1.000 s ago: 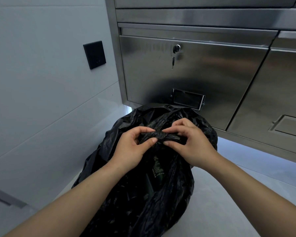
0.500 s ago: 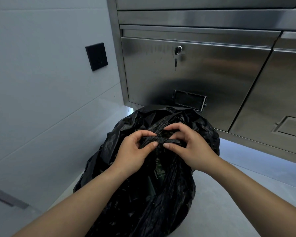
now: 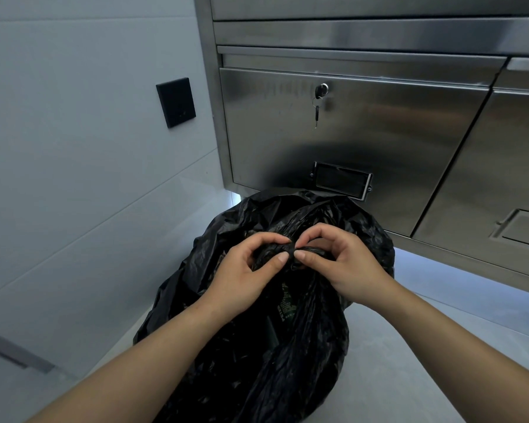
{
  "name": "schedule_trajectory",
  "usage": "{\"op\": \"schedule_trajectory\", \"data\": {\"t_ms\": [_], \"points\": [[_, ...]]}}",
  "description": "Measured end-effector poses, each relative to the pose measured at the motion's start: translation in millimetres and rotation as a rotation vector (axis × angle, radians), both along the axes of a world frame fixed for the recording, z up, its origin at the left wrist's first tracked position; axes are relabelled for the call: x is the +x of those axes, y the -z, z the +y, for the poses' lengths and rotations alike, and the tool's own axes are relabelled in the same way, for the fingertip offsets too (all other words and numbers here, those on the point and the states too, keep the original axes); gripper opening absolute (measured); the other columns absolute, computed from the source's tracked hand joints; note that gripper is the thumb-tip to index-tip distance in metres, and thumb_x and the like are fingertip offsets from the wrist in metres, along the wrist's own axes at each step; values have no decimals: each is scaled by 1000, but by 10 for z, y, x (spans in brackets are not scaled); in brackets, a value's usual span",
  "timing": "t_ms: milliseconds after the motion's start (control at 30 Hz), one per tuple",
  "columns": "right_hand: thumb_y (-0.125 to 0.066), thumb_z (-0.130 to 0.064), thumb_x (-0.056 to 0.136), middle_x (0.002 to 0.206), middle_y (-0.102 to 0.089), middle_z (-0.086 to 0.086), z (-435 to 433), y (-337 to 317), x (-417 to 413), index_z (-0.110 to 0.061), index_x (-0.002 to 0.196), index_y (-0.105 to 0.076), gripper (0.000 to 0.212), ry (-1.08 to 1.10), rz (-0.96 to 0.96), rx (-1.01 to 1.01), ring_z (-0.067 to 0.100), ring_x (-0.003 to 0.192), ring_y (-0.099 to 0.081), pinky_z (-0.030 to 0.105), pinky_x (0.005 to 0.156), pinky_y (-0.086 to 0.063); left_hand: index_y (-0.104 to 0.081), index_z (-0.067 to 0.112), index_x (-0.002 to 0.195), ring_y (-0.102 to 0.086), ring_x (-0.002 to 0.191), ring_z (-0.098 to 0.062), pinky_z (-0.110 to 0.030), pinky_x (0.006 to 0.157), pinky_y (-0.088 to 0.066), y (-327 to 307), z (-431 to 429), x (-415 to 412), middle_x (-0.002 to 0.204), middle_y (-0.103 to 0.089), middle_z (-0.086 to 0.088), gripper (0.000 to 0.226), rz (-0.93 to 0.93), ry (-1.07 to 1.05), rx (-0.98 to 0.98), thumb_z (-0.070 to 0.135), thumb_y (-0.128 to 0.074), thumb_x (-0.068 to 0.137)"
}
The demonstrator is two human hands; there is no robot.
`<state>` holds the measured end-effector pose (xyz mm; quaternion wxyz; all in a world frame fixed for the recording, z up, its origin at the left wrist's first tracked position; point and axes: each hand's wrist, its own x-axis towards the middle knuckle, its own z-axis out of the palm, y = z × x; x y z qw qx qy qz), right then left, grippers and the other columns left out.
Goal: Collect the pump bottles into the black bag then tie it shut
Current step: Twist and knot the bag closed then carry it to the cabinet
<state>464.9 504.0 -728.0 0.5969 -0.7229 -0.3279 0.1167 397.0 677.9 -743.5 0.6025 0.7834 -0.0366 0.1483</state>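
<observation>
A bulging black plastic bag point(image 3: 290, 355) stands on the floor in front of me, its top gathered into twisted strands. My left hand point(image 3: 245, 279) pinches the twisted plastic from the left with thumb and fingers. My right hand point(image 3: 339, 264) pinches the other strand from the right, the fingertips of both hands almost touching over the knot point(image 3: 272, 253). Through the thin plastic a dark green bottle label point(image 3: 287, 306) shows faintly below the knot. The rest of the bag's contents are hidden.
A stainless steel cabinet point(image 3: 364, 132) rises just behind the bag, with a key point(image 3: 317, 111) hanging from its lock and a label holder point(image 3: 342, 179) low on the door. A pale wall with a black panel point(image 3: 176, 102) stands to the left. Pale floor point(image 3: 409, 346) lies to the right.
Both hands have drawn closer together over the knot, their fingertips now nearly meeting, and the twisted plastic between them has bunched tighter. The bag stays in place.
</observation>
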Motion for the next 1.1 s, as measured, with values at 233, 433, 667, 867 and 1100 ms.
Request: {"op": "schedule_trajectory", "data": {"t_ms": [233, 433, 667, 867, 1100], "points": [[-66, -12, 86, 70, -67, -1, -7, 5, -16, -20, 82, -51, 18, -27, 39, 24, 11, 68, -61, 21, 67, -49, -64, 15, 101, -65, 88, 2, -9, 75, -46, 35, -53, -7, 89, -72, 13, 27, 67, 17, -169, 11, -74, 77], [-68, -19, 85, 74, -66, 4, -29, 23, -1, -21, 80, -48, 20, -33, 6, -30, 12, 71, -60, 31, 73, -49, -66, 22, 93, -65, 87, -5, -21, 83, -50, 14, -13, 8, 86, -70, 7, 18, 97, 15, -148, 13, -73, 79], [-80, -29, 68, 99, -68, -15, -27, 19, -51, -32, 91, -66, 28, 42, -151, 4, 1, 100, -63, 11, 88, -44, -66, 19, 93, -68, 80, -12, -27, 76, -53, -17, 39, 50, 89, -73, -4, 15, 153, -42, -241, 11, -70, 81], [-84, -19, 67, 101, -64, -20, 41, 102, -95, -37, 93, -66, 37, 111, -388, -82, 0, 103, -59, 8, 91, -38, -65, 16, 97, -67, 77, -15, -26, 75, -54, -42, 44, 37, 87, -72, -5, 14, 242, -39, -340, 10, -66, 84], [-81, -17, 70, 99, -66, -20, 42, 138, -68, -37, 89, -65, 32, 122, -318, -44, 1, 97, -63, 8, 86, -42, -65, 22, 112, -64, 103, -3, -15, 87, -47, -57, 82, 22, 110, -69, 6, 24, 248, 21, -109, 14, -61, 89]]}}
